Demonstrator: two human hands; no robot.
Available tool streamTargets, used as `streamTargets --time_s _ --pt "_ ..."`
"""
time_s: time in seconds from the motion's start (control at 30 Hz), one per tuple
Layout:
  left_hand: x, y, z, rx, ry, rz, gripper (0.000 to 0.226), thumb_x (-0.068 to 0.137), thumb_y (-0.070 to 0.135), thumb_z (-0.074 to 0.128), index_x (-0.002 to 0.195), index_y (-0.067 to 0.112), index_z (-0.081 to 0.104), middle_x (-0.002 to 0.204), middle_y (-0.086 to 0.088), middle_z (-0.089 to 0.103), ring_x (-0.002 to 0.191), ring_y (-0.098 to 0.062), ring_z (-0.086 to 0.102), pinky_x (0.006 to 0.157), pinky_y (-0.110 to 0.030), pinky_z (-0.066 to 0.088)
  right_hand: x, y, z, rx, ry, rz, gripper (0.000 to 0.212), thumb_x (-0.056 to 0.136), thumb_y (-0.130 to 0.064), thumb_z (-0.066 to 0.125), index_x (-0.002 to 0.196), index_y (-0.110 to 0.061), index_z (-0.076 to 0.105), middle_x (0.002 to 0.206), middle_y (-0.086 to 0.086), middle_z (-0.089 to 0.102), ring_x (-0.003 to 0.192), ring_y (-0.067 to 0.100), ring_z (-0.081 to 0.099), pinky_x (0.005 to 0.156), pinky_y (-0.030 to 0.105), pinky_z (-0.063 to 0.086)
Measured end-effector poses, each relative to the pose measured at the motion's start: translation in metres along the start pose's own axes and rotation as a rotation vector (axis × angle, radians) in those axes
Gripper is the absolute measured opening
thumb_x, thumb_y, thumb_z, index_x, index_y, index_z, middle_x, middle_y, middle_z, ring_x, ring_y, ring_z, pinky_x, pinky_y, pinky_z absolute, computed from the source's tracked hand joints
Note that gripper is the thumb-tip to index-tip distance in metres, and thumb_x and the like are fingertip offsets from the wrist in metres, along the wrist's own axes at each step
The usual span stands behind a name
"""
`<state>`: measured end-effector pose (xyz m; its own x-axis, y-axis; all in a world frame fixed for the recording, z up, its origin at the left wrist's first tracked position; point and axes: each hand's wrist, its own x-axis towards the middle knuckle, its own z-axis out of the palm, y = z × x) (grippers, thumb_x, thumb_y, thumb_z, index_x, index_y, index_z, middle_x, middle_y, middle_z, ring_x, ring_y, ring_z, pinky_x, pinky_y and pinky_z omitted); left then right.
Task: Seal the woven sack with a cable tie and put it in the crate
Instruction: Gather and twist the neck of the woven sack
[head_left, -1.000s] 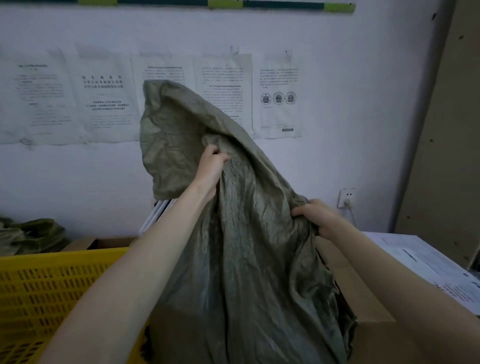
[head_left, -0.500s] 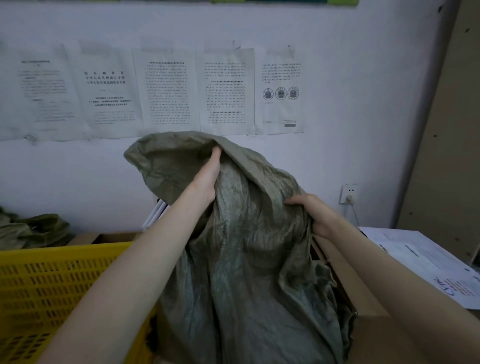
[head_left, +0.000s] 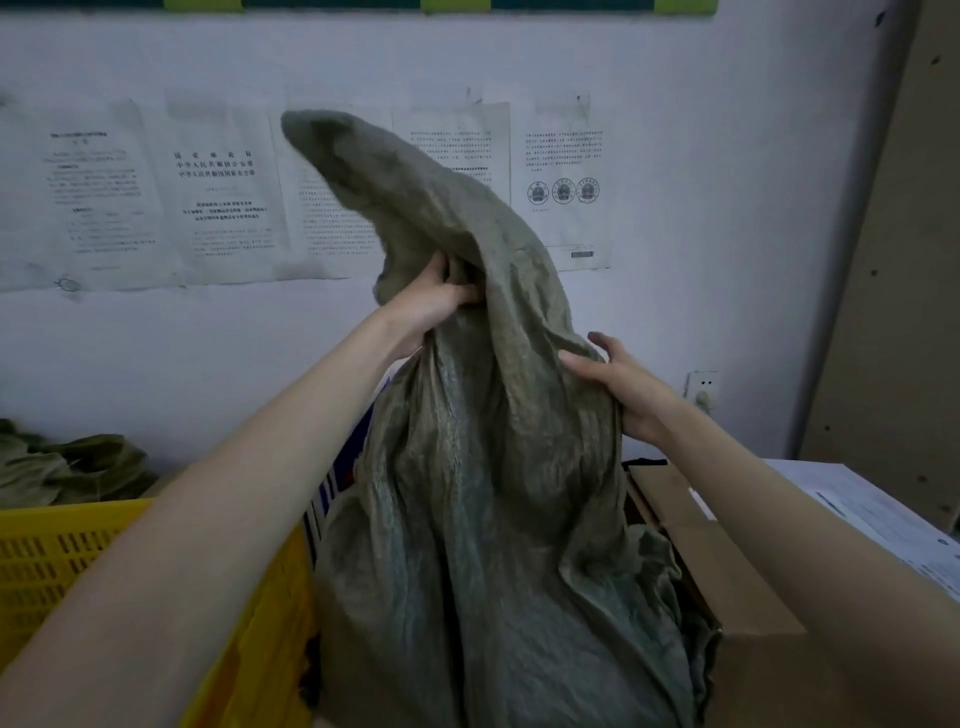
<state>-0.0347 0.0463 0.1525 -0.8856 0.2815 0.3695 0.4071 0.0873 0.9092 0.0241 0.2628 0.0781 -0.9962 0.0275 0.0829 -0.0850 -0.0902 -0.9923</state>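
A grey-green woven sack (head_left: 498, 519) stands upright in front of me, its loose top flapping up and to the left against the wall. My left hand (head_left: 431, 304) grips a bunch of the fabric high up near the neck. Lower on the right side, my right hand (head_left: 618, 384) presses and pinches the cloth. A yellow slotted plastic crate (head_left: 47, 566) stands at the lower left, touching the sack's left side. No cable tie shows anywhere.
An open cardboard box (head_left: 727, 571) sits right of the sack, with printed papers (head_left: 883, 519) beyond it. More green sacks (head_left: 67, 467) lie behind the crate. The wall holds posted notices (head_left: 218, 192), a socket (head_left: 701, 389), and a leaning board (head_left: 898, 260).
The sack's top, which had drooped half a second ago, has flipped up and left again. My left hand gathered more fabric at the neck; my right hand shifted slightly on the right side.
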Motion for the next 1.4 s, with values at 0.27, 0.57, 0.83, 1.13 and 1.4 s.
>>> streamTargets --time_s 0.27,0.57,0.83,1.13,1.4 --pt "-0.005 0.002 0.017 0.055 -0.275 -0.035 0.043 0.096 0.022 0.053 0.138 0.021 0.045 0.120 0.005 0.065 0.105 -0.011 0.065 0.086 -0.022 0.053 -0.001 -0.006 0.033 -0.007 0.057 0.013 0.026 0.085 -0.009 0.067 0.109 -0.001 0.062 0.090 0.013 0.071 0.077 0.022 0.070 0.058 0.030 0.057" --pt "-0.009 -0.024 0.022 0.274 -0.101 0.135 0.026 0.100 0.021 0.043 0.103 0.011 0.066 0.111 -0.005 0.066 0.105 -0.017 0.060 0.094 -0.029 0.043 0.004 -0.002 0.033 0.233 0.012 -0.009 0.034 0.085 -0.004 0.063 0.118 0.004 0.061 0.110 0.023 0.068 0.092 0.031 0.069 0.067 0.037 0.060" --pt "-0.019 -0.067 0.029 0.132 0.271 0.124 0.051 0.078 0.063 0.055 0.103 0.019 0.049 0.115 -0.006 0.052 0.106 -0.018 0.055 0.092 -0.035 0.045 0.009 -0.003 0.035 0.275 0.187 -0.048 0.023 0.087 0.000 0.056 0.109 0.001 0.061 0.101 0.020 0.068 0.086 0.028 0.068 0.067 0.037 0.059" --pt "-0.062 -0.136 0.069 0.248 -0.304 -0.253 0.118 0.050 0.081 0.073 0.148 0.037 0.025 0.143 0.015 0.046 0.132 -0.012 0.044 0.116 -0.041 0.028 0.020 -0.024 0.030 0.259 0.232 -0.102 0.031 0.087 0.000 0.057 0.117 0.001 0.059 0.105 0.018 0.068 0.087 0.026 0.069 0.071 0.035 0.059" --pt "-0.058 -0.152 0.084 0.114 -0.147 -0.246 0.087 0.043 0.063 0.086 0.121 0.031 0.063 0.119 0.010 0.067 0.114 -0.018 0.060 0.104 -0.043 0.044 0.018 -0.038 0.035 0.192 0.238 -0.159 0.024 0.085 0.007 0.056 0.109 0.003 0.058 0.090 0.017 0.066 0.077 0.026 0.067 0.066 0.035 0.060"
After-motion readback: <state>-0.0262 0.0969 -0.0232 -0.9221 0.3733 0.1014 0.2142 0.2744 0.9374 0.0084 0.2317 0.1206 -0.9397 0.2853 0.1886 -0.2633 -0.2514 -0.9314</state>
